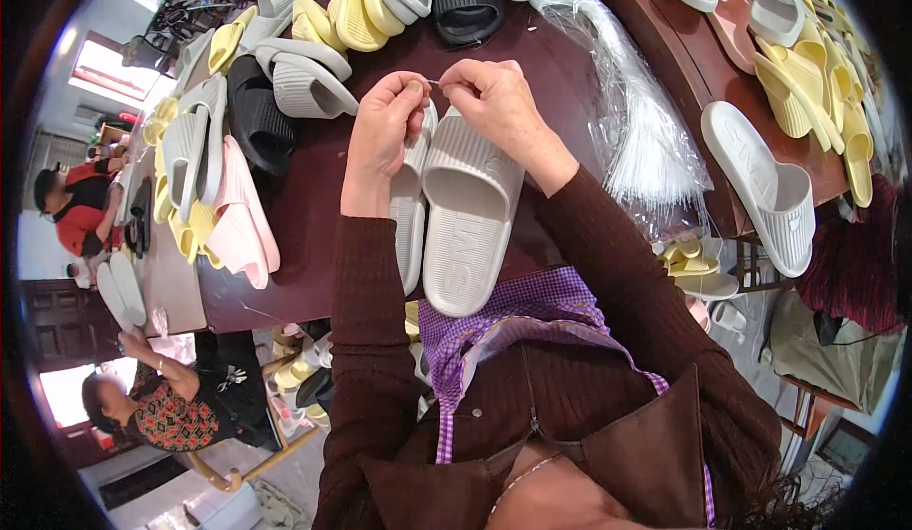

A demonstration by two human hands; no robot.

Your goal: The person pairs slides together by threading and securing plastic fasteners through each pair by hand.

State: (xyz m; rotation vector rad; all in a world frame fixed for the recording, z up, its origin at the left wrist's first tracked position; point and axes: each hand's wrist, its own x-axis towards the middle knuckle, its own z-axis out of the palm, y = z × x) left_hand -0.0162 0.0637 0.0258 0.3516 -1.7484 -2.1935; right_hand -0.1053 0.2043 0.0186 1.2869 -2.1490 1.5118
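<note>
A pair of light grey slide slippers lies in front of me, the right slipper point(467, 231) partly over the left slipper point(408, 231). Above their toe ends my left hand point(383, 126) is closed in a pinch. My right hand point(503, 107) pinches beside it, over the right slipper's strap. Between the fingertips runs a thin plastic strand point(433, 82); most of it is hidden by the fingers. To the right of my right hand, a bundle of thin white plastic strands point(641, 145) lies in clear wrapping.
Grey, yellow, pink and black slippers crowd the dark red table point(309, 278) at left and back. A grey slipper point(760, 188) rests at the right table's edge. Two people, one in patterned clothing point(185, 406) and one in red point(84, 215), are at the left.
</note>
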